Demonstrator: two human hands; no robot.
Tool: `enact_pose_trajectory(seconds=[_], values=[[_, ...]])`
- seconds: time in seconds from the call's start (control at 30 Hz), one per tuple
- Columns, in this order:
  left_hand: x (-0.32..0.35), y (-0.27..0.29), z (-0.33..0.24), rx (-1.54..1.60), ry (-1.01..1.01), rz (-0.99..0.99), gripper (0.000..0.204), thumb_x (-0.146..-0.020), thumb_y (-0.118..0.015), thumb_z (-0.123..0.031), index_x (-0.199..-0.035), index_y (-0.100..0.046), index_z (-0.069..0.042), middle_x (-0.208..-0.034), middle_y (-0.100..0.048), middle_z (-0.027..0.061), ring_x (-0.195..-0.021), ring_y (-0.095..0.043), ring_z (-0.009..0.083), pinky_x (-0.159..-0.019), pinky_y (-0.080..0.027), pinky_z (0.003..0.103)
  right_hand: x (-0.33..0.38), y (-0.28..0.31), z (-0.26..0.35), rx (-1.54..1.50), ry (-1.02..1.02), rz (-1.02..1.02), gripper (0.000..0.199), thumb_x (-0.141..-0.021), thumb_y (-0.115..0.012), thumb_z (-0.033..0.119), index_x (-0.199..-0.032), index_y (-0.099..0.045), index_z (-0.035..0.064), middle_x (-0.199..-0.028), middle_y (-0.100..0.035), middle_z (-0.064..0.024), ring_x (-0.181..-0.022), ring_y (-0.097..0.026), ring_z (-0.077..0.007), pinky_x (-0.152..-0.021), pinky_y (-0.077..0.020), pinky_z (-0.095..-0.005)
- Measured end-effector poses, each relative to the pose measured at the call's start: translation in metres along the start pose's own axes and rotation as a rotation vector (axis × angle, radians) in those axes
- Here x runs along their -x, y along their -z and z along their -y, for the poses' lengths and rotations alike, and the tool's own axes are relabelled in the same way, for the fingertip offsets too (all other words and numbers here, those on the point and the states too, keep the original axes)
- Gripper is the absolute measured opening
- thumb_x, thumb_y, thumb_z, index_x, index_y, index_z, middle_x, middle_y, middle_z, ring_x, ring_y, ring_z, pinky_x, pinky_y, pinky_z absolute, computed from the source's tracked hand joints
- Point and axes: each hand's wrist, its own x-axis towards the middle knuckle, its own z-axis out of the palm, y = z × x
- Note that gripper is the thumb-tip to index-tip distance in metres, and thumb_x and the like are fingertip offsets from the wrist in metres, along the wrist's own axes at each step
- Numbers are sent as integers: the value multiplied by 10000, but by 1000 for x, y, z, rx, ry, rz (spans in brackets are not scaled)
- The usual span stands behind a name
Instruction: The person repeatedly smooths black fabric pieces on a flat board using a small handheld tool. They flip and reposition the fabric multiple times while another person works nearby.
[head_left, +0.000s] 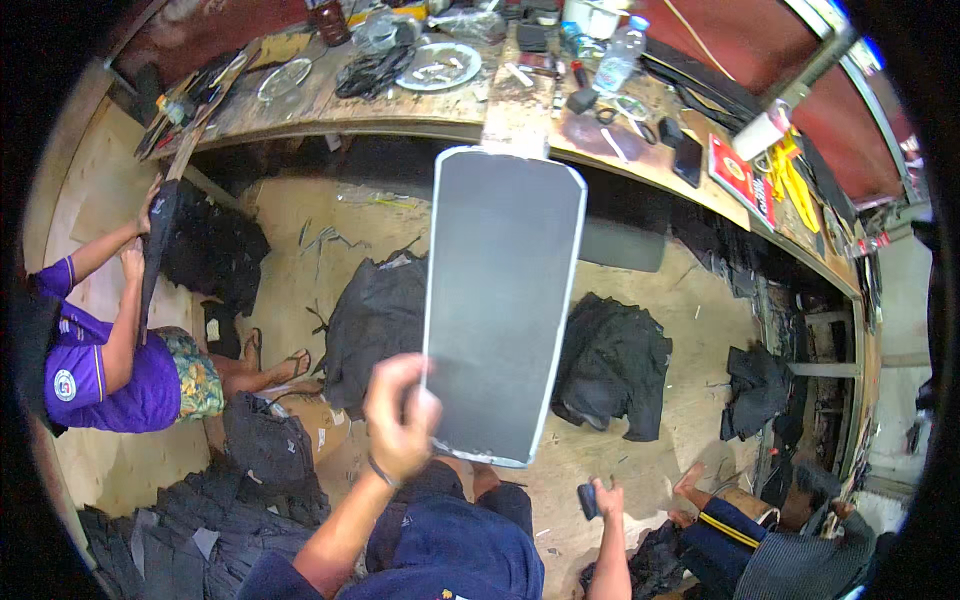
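Here the left hand (pixel 400 420) lifts a flat dark panel (pixel 503 300), fingers pinching its lower edge; the panel rises above them. The right hand (pixel 600 497) grips a small dark tool (pixel 588 500). Seemingly inspection; next, probably bringing tool to panel.

One view only: head cam, worn on the person's head, fisheye, looking steeply down at the floor (pixel 650 300) and own forearms entering from the bottom edge. Workbench (pixel 420 115) curves across the top; rim dark, edges bent. Held panel (pixel 500 300) sits closest to the lens.
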Motion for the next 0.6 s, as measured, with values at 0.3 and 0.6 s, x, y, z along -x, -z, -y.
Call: enact_pose_trajectory(seconds=[0.3,0.6], values=[[-106,-54,260,-1190,70,589,1137,-830,-906,-437,-1726,-295,-94,-1766,-353,96,-1563,-417,296,-1225,-346,668,70,-56,31,177,277,90,889,-842,-850,499,-1506,-616,-43,-1384,-672,-388,-1333,-661,-464,-1135,-515,-490],[-166,16,262,-1229,-270,503,540,-889,-847,-396,-1320,-632,-151,-1269,-721,65,-1287,-629,266,-1210,-349,627,99,-39,69,94,350,37,818,-869,-829,510,-1498,-644,19,-1337,-716,-342,-1259,-706,-455,-1080,-545,-501]])
